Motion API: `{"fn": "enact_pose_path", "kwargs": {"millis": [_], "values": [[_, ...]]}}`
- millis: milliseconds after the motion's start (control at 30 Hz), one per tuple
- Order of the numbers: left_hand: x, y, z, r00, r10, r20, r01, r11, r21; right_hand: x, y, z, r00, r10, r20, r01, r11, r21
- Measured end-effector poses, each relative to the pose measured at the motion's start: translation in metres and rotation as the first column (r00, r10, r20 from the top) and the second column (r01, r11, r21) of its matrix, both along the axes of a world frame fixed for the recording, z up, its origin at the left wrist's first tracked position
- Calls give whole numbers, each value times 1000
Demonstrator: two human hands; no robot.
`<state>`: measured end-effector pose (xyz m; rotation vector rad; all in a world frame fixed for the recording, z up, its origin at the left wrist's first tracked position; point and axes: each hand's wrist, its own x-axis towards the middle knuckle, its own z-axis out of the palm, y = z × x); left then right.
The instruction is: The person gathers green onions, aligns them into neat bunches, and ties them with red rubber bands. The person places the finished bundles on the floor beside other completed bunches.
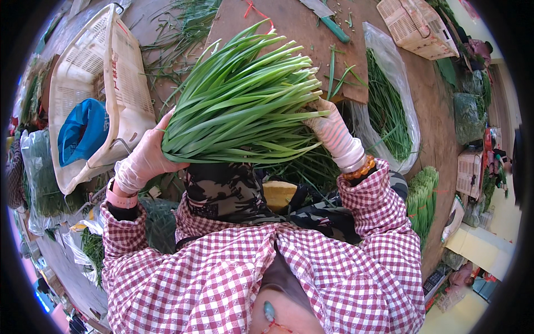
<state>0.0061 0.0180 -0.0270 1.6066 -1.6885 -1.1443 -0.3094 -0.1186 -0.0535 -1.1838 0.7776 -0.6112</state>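
Observation:
A thick bunch of garlic chives spans the space between my two hands, above my lap. My left hand, in a thin clear glove, grips the leafy end, thumb underneath. At the pale cut ends, my right hand in a striped, whitish glove holds the bunch; its fingers are partly hidden by the stems. Beyond the bunch lies a brown wooden board. On it are a knife with a green handle, a red tie string and a few loose leaf scraps.
A white plastic crate holding a blue bag stands at left. To the right lie an open plastic bag of chives and tied chive bundles. Another crate is at upper right. Loose leaves litter the upper left.

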Motion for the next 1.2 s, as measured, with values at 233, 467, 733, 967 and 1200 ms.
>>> {"fn": "enact_pose_path", "kwargs": {"millis": [233, 467, 733, 967, 1200], "values": [[7, 0, -9, 997, -23, 79, 32, 994, -108, -34, -19, 35, 895, -185, -406, 17, 923, -384], [10, -6, -17, 999, -43, 16, 44, 998, -46, -38, -19, 20, 860, -14, -511, -291, 808, -512], [10, -8, -8, 998, -57, -4, 58, 997, 60, 8, -28, -4, 916, 340, 211, -325, 940, -106], [2, -9, -4, 998, -45, 34, 45, 999, 4, -13, -10, -6, 977, 26, -213, -69, 979, -193], [4, -10, -4, 997, -43, 57, 43, 999, 14, -89, -29, -8, 119, -520, -846, -784, 474, -401]]}}
